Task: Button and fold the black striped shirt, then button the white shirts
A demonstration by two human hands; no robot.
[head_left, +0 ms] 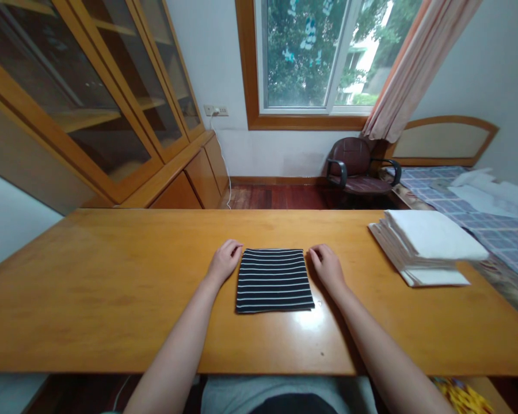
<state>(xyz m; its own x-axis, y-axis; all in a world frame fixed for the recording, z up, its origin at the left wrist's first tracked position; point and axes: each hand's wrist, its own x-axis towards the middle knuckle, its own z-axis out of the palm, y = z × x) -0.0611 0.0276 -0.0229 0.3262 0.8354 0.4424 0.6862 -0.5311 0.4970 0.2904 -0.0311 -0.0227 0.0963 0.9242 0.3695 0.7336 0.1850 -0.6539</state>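
A black cloth with thin white stripes [274, 280], folded into a near-square, lies flat on the wooden table in front of me. Just off its far left corner rests my left hand [225, 260], fingers loosely curled in and nothing visible in them. My right hand [327, 265] lies beside the far right corner, its fingers curled the same way, with no object showing in it. Neither hand appears to grip the cloth. Both forearms reach in from the near edge, one along each side of the cloth.
A stack of folded white cloth or paper [429, 244] stands on the right of the table [112, 287]. Past the far edge are a glass-fronted cabinet [155, 155], a dark armchair [356, 164] and a bed [453, 195]. Something yellow [466, 397] shows below the near right edge.
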